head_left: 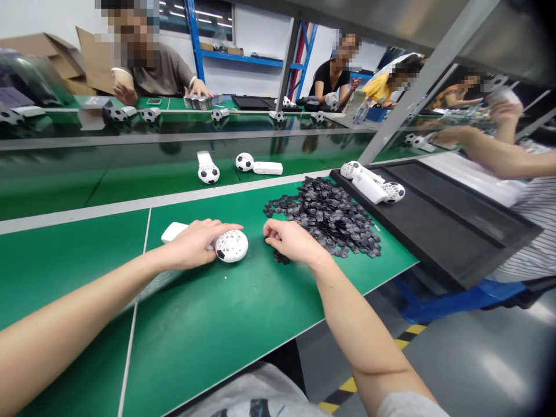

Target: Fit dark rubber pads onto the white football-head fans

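My left hand [197, 243] is closed around a white handheld fan with a round soccer-ball head [232, 246], which lies on the green table. The handle end sticks out to the left behind my fingers, and a black patch shows on the head's lower left. My right hand [289, 238] has its thumb and fingers pinched together, just right of the fan head and at the left edge of a heap of small black plastic pieces [324, 211]. Something dark shows at the fingertips, probably one of those pieces; its outline is mostly hidden.
Two soccer-ball fans, one upright [209, 171] and one lying sideways [259, 165], rest on the green conveyor beyond the table edge. More fans [373, 184] lie on a black tray [452, 226] at right. A slanted metal post [417, 87] rises there. Co-workers sit opposite and at right.
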The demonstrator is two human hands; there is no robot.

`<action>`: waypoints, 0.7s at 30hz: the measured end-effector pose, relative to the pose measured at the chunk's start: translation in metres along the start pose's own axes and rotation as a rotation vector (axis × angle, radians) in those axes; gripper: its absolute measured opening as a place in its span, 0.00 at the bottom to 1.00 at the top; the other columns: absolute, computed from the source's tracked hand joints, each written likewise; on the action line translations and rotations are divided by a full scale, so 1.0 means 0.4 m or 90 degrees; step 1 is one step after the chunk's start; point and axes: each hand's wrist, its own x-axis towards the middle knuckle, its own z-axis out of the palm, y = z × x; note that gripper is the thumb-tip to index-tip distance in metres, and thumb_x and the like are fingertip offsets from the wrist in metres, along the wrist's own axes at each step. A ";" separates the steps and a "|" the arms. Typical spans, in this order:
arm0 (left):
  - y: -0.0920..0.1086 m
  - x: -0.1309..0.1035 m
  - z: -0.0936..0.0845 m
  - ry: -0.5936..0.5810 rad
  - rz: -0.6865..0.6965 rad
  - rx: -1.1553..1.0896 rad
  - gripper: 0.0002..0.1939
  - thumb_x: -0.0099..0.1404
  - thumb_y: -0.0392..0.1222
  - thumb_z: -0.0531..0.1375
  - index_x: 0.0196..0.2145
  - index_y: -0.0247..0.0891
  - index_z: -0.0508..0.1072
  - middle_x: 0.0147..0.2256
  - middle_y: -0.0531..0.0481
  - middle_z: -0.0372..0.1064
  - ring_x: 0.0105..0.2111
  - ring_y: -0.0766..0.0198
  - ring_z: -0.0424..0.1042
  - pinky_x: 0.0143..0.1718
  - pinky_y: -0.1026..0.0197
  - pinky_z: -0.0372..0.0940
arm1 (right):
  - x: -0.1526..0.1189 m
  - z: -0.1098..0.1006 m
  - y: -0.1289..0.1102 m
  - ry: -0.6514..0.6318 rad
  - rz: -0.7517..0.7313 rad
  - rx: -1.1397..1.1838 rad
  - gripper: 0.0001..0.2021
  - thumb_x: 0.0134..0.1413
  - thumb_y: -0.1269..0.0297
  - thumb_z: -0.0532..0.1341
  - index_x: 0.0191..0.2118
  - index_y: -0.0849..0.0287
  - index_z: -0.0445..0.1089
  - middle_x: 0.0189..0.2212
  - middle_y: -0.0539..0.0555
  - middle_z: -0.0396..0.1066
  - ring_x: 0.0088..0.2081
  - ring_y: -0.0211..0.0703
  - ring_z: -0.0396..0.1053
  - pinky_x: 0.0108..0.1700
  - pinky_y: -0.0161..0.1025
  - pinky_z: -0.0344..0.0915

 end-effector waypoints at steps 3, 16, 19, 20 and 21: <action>0.009 -0.004 0.003 -0.009 -0.011 0.011 0.35 0.52 0.30 0.50 0.58 0.49 0.52 0.44 0.50 0.65 0.43 0.55 0.62 0.43 0.56 0.56 | 0.000 0.011 -0.010 0.024 -0.030 0.135 0.06 0.53 0.70 0.53 0.36 0.57 0.65 0.23 0.47 0.65 0.25 0.32 0.61 0.29 0.31 0.58; 0.030 -0.016 0.016 0.026 -0.051 -0.046 0.41 0.51 0.55 0.60 0.59 0.38 0.53 0.49 0.44 0.64 0.46 0.50 0.61 0.51 0.49 0.50 | -0.008 0.037 -0.067 0.060 -0.194 0.287 0.04 0.51 0.66 0.59 0.33 0.60 0.70 0.29 0.50 0.68 0.31 0.34 0.64 0.35 0.33 0.61; 0.036 -0.013 0.016 0.031 -0.065 -0.063 0.42 0.51 0.65 0.56 0.58 0.39 0.55 0.49 0.43 0.64 0.47 0.49 0.61 0.51 0.48 0.50 | -0.010 0.047 -0.075 0.036 -0.210 0.278 0.03 0.51 0.68 0.59 0.32 0.60 0.69 0.28 0.49 0.69 0.29 0.33 0.64 0.34 0.32 0.60; 0.039 -0.013 0.016 0.032 -0.069 -0.068 0.42 0.51 0.66 0.55 0.58 0.39 0.55 0.49 0.43 0.64 0.47 0.48 0.61 0.51 0.48 0.51 | -0.010 0.050 -0.076 0.036 -0.222 0.263 0.03 0.51 0.68 0.59 0.31 0.60 0.70 0.28 0.49 0.68 0.30 0.34 0.64 0.34 0.33 0.60; 0.041 -0.012 0.015 0.033 -0.073 -0.071 0.42 0.52 0.67 0.53 0.57 0.39 0.56 0.49 0.43 0.64 0.47 0.48 0.60 0.50 0.48 0.51 | -0.009 0.052 -0.077 0.040 -0.234 0.249 0.03 0.51 0.69 0.59 0.31 0.59 0.70 0.28 0.49 0.68 0.31 0.34 0.64 0.35 0.33 0.60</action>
